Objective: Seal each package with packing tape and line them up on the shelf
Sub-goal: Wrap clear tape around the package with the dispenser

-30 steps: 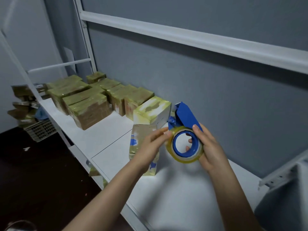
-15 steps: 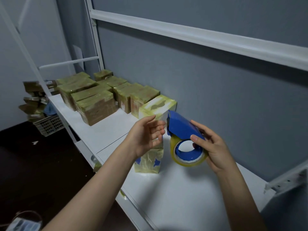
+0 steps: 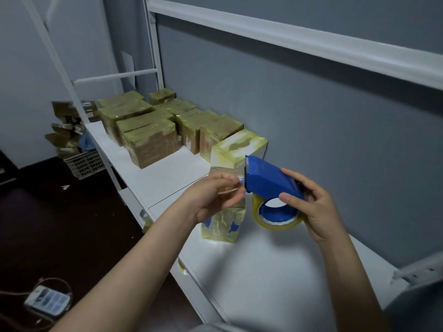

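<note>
Blue tape dispenser [image 3: 268, 182] gripped in right hand [image 3: 316, 212], fingers curled round its body, tape roll [image 3: 278, 224] below. Left hand [image 3: 211, 200] pinches tape end [image 3: 236, 179] at the cutter edge. Tall package [image 3: 223, 224] upright on white shelf [image 3: 263, 271], just behind left hand. Sealed packages [image 3: 153, 140] in rows farther left.

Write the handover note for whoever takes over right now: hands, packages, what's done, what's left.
Right hand grips the blue tape dispenser, held above the shelf.
Left hand pinches the tape end at the dispenser's blade.
The upright package stands on the shelf just behind the left hand, held by neither hand.
Done: taped packages lined up at the shelf's far end, white box nearest.
Left: probably tape the upright package, then add it to the line.
</note>
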